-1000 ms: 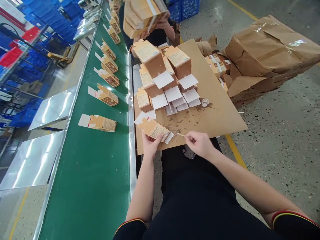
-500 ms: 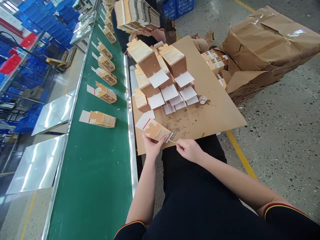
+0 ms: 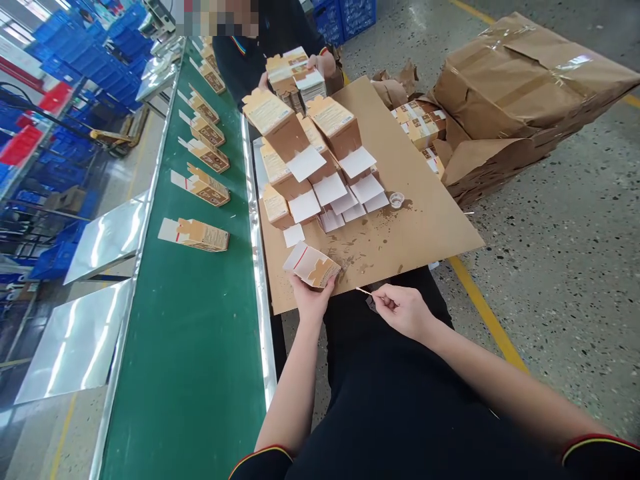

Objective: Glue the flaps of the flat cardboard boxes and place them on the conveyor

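My left hand (image 3: 311, 299) grips a small tan-and-white carton (image 3: 314, 265) at the near edge of the cardboard-topped table. The carton is tilted, and its white flap with a red line points away to the left. My right hand (image 3: 401, 308) pinches a thin cotton swab (image 3: 364, 291) with a pale tip, held apart from the carton over my lap. Beyond my hands, a stack of similar cartons (image 3: 287, 170) stands with white end flaps hanging open. A small clear round dish (image 3: 397, 200) sits to its right, near dark wet-looking spots on the cardboard.
A green conveyor belt (image 3: 195, 333) runs along the left, carrying a row of cartons (image 3: 203, 235). Across the table, another person's hand (image 3: 325, 63) holds a bundle of flat cartons (image 3: 290, 73). A large brown paper-wrapped package (image 3: 525, 73) lies at the right.
The cotton swab has moved right, away from the carton. The carton has turned in my left hand. The other person has lowered the bundle of flat cartons toward the table.
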`<state>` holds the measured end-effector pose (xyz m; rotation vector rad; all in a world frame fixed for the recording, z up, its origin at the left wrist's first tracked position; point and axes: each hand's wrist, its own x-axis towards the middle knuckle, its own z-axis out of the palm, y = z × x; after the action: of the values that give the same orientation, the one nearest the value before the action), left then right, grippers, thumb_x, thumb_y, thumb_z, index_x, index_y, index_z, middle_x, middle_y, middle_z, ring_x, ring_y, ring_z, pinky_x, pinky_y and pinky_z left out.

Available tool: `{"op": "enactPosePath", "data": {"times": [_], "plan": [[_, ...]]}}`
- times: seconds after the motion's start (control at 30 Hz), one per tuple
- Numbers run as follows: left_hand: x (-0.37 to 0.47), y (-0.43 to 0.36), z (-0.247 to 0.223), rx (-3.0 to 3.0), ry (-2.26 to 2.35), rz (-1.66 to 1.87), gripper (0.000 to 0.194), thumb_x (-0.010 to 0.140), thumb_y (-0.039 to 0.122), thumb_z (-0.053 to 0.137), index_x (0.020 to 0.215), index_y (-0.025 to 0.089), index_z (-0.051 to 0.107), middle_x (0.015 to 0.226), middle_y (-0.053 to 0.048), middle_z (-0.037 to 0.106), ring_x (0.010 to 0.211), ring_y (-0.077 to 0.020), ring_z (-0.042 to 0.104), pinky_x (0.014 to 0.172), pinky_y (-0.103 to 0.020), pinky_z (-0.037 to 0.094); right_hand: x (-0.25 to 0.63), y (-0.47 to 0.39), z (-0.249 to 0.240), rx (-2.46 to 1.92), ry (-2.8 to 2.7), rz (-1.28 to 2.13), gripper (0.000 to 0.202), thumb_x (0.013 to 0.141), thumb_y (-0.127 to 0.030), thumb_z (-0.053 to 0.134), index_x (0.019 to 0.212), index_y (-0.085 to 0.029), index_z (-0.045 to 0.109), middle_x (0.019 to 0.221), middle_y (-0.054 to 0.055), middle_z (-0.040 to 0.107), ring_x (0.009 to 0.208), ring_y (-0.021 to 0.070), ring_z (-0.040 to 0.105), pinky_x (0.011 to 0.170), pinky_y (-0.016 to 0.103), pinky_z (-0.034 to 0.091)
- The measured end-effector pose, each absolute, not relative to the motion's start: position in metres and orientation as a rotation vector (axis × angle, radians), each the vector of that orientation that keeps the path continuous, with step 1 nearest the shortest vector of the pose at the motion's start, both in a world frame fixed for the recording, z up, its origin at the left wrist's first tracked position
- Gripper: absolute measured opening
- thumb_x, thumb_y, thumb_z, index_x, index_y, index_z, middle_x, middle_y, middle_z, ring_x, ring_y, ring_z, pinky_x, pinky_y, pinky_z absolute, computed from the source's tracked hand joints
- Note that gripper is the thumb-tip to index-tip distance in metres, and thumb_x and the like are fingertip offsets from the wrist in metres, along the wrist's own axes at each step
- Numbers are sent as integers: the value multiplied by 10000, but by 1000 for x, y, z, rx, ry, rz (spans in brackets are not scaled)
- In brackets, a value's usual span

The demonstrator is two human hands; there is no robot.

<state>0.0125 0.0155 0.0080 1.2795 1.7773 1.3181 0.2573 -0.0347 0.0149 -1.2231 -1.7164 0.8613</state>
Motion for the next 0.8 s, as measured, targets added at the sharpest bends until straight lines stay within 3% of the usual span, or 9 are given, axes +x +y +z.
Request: {"op": "enactPosePath", "data": {"times": [0.2, 0.33, 0.5, 0.63, 0.73, 0.8], "plan": [[-7, 18, 5, 1339, 1849, 1291, 778, 645, 371, 1055, 1220, 285, 538, 1182, -96, 740, 1120, -331, 780, 978, -460, 653, 266, -35, 22, -1174, -1723, 833, 253, 1042, -238, 609, 799, -241, 681, 617, -34, 599, 501, 115, 532, 525, 237, 466], [-73, 8, 14, 1160, 2094, 1493, 876, 544, 418, 1101, 1173, 284, 507, 1148, -70, 725, 1091, -342, 784, 995, -544, 672, 285, -34, 25, -1236, -1649, 746, 252, 1049, -307, 647, 820, -255, 738, 619, -27, 634, 495, 126, 575, 528, 237, 518], [-174, -24, 33, 836, 2289, 1795, 962, 523, 423, 1098, 1159, 313, 385, 1324, -68, 659, 1303, -345, 732, 1176, -639, 602, 296, -24, 26, -1293, -1608, 731, 274, 1050, -374, 683, 816, -252, 758, 600, -27, 632, 477, 124, 575, 505, 232, 527], [-205, -45, 32, 656, 2343, 1693, 973, 512, 300, 1070, 1169, 316, 354, 1330, -71, 633, 1343, -354, 705, 1238, -670, 547, 294, -13, 28, -1252, -1598, 758, 306, 1048, -409, 699, 795, -246, 754, 582, -30, 610, 471, 118, 565, 494, 224, 513], [-195, -55, 29, 687, 2603, 1752, 1016, 549, 296, 1051, 1302, 302, 369, 1499, -140, 521, 1547, -385, 536, 1342, -649, 431, 297, -10, 28, -1276, -1561, 808, 357, 1055, -470, 712, 783, -242, 752, 579, -25, 602, 471, 125, 559, 478, 237, 496], [-179, -52, 30, 886, 2730, 1899, 927, 660, 348, 1003, 1362, 283, 402, 1572, -170, 442, 1599, -391, 459, 1381, -633, 369, 300, -9, 27, -1308, -1529, 830, 370, 1052, -496, 725, 787, -239, 759, 575, -22, 599, 469, 132, 555, 471, 248, 487]]}}
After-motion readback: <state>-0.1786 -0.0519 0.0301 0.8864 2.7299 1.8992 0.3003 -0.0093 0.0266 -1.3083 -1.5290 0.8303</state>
